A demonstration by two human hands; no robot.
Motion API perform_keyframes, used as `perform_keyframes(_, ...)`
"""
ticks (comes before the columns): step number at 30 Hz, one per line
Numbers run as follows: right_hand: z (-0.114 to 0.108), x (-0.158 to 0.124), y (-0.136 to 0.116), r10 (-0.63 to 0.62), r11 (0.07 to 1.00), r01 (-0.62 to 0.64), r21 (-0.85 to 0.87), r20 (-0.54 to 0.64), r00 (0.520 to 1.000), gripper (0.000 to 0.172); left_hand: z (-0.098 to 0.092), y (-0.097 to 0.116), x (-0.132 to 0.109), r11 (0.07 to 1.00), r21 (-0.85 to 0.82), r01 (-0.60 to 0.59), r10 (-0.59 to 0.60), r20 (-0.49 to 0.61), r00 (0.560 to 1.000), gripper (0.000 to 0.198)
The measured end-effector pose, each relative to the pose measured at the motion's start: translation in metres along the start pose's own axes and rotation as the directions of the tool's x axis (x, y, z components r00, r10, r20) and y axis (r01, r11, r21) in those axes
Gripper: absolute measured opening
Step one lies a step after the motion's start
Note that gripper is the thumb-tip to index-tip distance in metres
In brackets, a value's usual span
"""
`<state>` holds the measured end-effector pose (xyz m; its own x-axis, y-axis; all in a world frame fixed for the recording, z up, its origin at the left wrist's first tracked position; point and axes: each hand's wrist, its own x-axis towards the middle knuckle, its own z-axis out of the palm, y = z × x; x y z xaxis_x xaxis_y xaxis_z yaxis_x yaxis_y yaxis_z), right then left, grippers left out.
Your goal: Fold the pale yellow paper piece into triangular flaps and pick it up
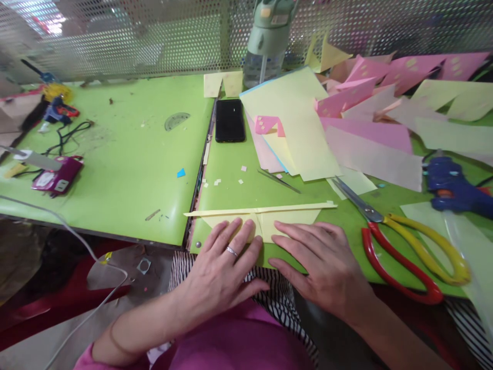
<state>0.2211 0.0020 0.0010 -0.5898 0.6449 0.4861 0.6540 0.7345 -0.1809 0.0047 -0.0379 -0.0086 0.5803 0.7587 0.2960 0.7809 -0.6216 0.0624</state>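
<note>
A pale yellow sheet of paper (300, 218), with a long narrow fold along its far edge, lies near the front edge of the green table. My left hand (231, 257) presses on its left half, fingers stretched out and a ring on one of them. On the right half rests my right hand (316, 257), its fingers also extended flat. A crease or slit shows in the paper between the two hands. Scissors (375, 216) with one red and one yellow handle lie just right of my right hand. Beyond the paper are tweezers (279, 181) and tiny paper squares.
A black phone (230, 121), stacked paper sheets (296, 123) and a water bottle (265, 46) stand or lie farther back. Pink and yellow cut papers (416, 69) crowd the right. A blue glue gun (454, 185) is at far right, a purple power socket (57, 174) at left.
</note>
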Motion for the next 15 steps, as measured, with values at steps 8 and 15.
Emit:
perform_keyframes(8,0.0004,0.0014,0.0002,-0.007,1.000,0.007,0.014,0.018,1.000,0.018,0.0004,-0.0029,-0.0005,1.000,-0.009,-0.009,0.009,0.042,0.999,0.070)
perform_keyframes(15,0.0004,0.0021,0.0014,-0.006,1.000,0.006,0.009,0.029,1.000,0.019,0.0006,-0.0064,0.0056,0.997,-0.071,0.015,-0.014,0.014,1.000,0.071)
